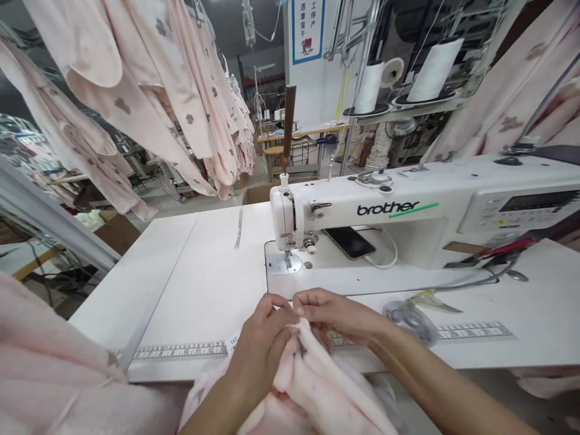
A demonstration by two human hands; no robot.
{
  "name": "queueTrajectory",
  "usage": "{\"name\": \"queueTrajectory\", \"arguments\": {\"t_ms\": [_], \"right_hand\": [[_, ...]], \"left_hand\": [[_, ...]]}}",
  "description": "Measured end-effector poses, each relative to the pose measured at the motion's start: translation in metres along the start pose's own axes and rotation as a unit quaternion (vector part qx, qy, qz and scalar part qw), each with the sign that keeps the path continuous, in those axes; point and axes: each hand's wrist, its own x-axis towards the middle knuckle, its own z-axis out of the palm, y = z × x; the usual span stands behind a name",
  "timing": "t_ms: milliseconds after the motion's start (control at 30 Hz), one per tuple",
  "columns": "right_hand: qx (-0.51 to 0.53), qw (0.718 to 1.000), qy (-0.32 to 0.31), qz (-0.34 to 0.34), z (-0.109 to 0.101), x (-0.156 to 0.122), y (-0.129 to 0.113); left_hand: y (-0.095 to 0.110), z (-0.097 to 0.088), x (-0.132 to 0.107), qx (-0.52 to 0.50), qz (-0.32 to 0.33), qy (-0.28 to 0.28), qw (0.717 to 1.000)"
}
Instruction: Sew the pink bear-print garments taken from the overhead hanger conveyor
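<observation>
Nearest the camera, loosely gathered at the front edge of the white, smooth-topped bench (217,260), a pale-pink, plush-looking piece of fabric (326,393) with a few small dark marks; to the lower left, another heap of draped pale-pink cloth (49,362). Judging by the rounded folds, light, soft and limp, not fragile, but apt to sag or creep if held by the loose body; probably best taken by the narrow upper edge, in a pinch from both sides. At that edge, fingers of the bare left hand (265,332) and bare right hand (338,314) pressed together on the fabric, almost tip to tip, with some right fingertips hidden. Just beyond, along the bench, a white ruler strip (185,351) with dark numbers; to the right, a clear, round plastic object (410,321) beside a small, pointed, yellow-handled tool (435,300). Farther back, a white, long-armed sewing machine (426,205), with a black, flat phone (351,241) under the arm. Beyond, white thread cones (369,87) and hanging pink patterned garments (181,103).
</observation>
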Motion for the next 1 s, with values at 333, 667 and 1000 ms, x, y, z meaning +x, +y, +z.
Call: {"name": "queueTrajectory", "arguments": {"t_ms": [333, 667, 1000], "right_hand": [[-0.042, 0.990, 0.112, -0.068, 0.025, -0.016, 0.005], [-0.328, 0.890, 0.261, -0.179, 0.050, -0.025, 0.000], [-0.230, 0.933, 0.203, -0.191, 0.013, -0.018, -0.007]], "left_hand": [[-0.008, 0.001, -0.003, -0.078, -0.066, 0.071, 0.992], [0.009, -0.009, 0.014, -0.174, -0.192, 0.076, 0.963], [0.007, -0.027, 0.040, -0.150, -0.160, -0.046, 0.975]]}}
